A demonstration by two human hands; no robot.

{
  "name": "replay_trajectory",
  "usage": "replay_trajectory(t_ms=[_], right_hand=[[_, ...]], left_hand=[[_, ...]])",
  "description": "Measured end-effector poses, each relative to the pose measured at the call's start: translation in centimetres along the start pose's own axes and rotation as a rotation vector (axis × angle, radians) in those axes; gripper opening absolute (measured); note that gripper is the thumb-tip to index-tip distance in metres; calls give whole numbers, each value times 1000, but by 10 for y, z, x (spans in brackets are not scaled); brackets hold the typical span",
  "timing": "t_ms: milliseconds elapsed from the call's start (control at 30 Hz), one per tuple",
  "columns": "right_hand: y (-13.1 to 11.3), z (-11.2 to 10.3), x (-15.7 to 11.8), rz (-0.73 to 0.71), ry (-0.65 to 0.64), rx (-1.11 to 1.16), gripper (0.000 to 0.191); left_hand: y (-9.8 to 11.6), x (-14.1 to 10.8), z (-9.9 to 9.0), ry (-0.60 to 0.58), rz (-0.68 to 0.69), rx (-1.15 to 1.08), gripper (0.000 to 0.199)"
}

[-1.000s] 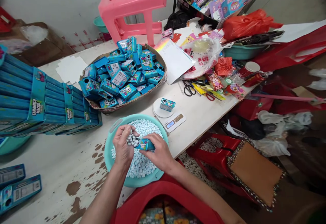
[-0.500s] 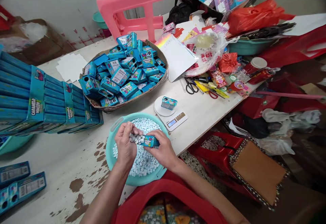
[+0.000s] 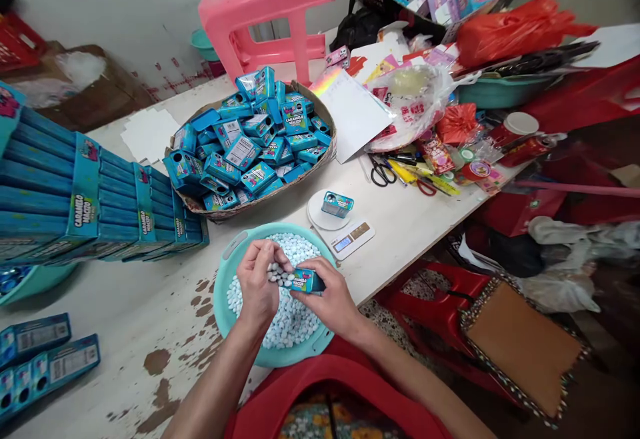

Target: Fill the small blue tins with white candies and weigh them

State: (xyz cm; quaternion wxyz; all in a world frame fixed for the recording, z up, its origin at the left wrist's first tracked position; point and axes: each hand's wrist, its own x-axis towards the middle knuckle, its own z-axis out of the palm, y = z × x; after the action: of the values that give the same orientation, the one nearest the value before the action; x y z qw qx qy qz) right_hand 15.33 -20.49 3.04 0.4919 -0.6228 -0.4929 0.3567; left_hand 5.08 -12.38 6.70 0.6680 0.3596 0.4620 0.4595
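Note:
Over the turquoise basin, my left hand is closed around several small pale candies. My right hand grips a small blue candy box between thumb and fingers, its left end close against the candies in my left hand. Loose pale blue and white candies fill the basin below. Just beyond the basin's rim, another blue candy box lies on the round plate of a white kitchen scale with a lit display.
A shallow carton heaped with blue candy boxes stands behind the basin. Stacked blue display packs rise at left. Scissors, pens and plastic bags clutter the right side. A red stool stands beyond the table edge.
The view has shifted slightly, so everything sits a little further right. My hands keep nearly the same pose, with the candies and box still held together over the basin.

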Motion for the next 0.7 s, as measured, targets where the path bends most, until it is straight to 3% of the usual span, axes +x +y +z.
replay_trajectory(t_ms=[133, 533, 633, 700], right_hand=[[1, 1, -1, 6, -9, 20, 36], [-1, -2, -2, 9, 5, 37, 38], [-2, -9, -4, 0, 24, 67, 38], [-3, -14, -8, -13, 17, 113, 38]], left_hand=[[0, 0, 1, 18, -2, 4, 20], [7, -9, -3, -106, -31, 38, 19], [1, -1, -14, -45, -35, -7, 23], [-16, 11, -30, 28, -28, 9, 28]])
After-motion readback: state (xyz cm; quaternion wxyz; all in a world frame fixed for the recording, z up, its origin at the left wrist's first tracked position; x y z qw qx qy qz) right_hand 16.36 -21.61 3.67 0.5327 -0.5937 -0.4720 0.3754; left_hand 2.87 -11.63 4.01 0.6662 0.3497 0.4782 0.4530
